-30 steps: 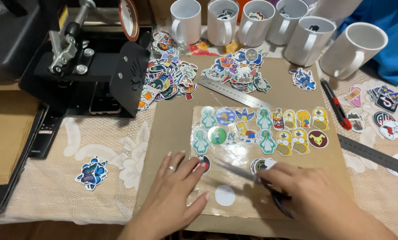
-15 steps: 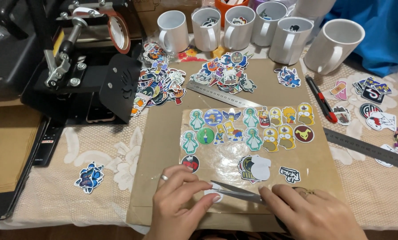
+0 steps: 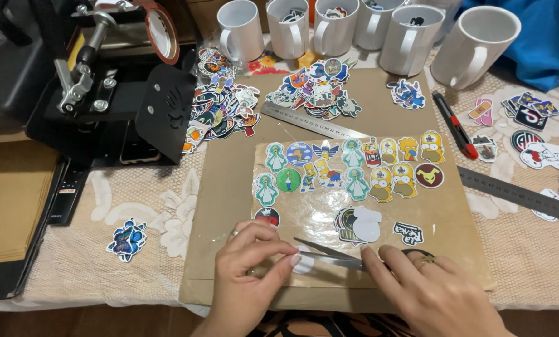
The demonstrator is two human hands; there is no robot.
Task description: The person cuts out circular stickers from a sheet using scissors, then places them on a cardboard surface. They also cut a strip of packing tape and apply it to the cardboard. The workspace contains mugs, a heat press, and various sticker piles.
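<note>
White sticker (image 3: 304, 262): near the front edge of the clear film sheet (image 3: 317, 212), pinched by the left fingertips.
Left hand (image 3: 249, 269): fingers closed on the white sticker.
Scissors (image 3: 329, 254): blades slightly parted, tips touching the sticker.
Right hand (image 3: 430, 293): clamped on the scissors' handles.
Cardboard (image 3: 229, 181): under the film.
Steel ruler (image 3: 314, 121): behind the film.
White mugs (image 3: 410, 45): along the far edge.

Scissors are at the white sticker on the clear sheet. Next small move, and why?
Probably close the scissors in a short snip. Their blades are parted, with the tips at the small white sticker that the left hand pinches over the clear sheet. The right hand rests on the handles. Whether the sticker edge lies between the blades cannot be told.
</note>
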